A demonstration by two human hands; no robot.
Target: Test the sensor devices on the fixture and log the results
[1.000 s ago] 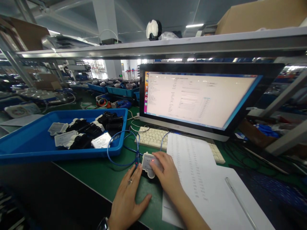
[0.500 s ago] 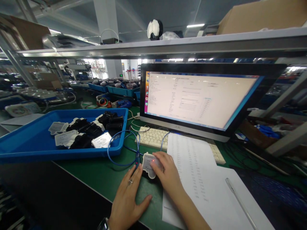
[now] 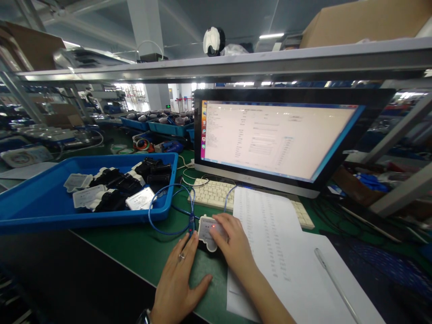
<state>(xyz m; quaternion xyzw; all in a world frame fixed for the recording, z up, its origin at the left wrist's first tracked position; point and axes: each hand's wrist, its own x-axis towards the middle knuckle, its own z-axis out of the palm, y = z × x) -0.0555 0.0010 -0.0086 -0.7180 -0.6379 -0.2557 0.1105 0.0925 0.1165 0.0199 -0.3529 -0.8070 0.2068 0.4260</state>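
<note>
A white plastic device housing [image 3: 206,230] with a lit red light sits on the green bench top. My right hand [image 3: 232,240] grips it by its right side, thumb on the face and fingers over the top edge. My left hand [image 3: 180,272] lies flat to the left of it, fingers stretched and thumb spread out. Its fingertips are at a small blue adapter [image 3: 191,226] with a red light, joined to a coiled blue cable [image 3: 150,215]. Whether the left fingertips press on the adapter I cannot tell.
A blue tray [image 3: 84,220] with several white and black housings stands at the left. Behind my hands are a keyboard [image 3: 211,192] and a monitor [image 3: 270,139] with a form on screen. Printed sheets [image 3: 270,252] and a pen [image 3: 334,281] lie at the right. A shelf [image 3: 216,67] spans above.
The whole view has shifted slightly, so everything appears a little further left. Both hands and the white housing keep the same places relative to each other.
</note>
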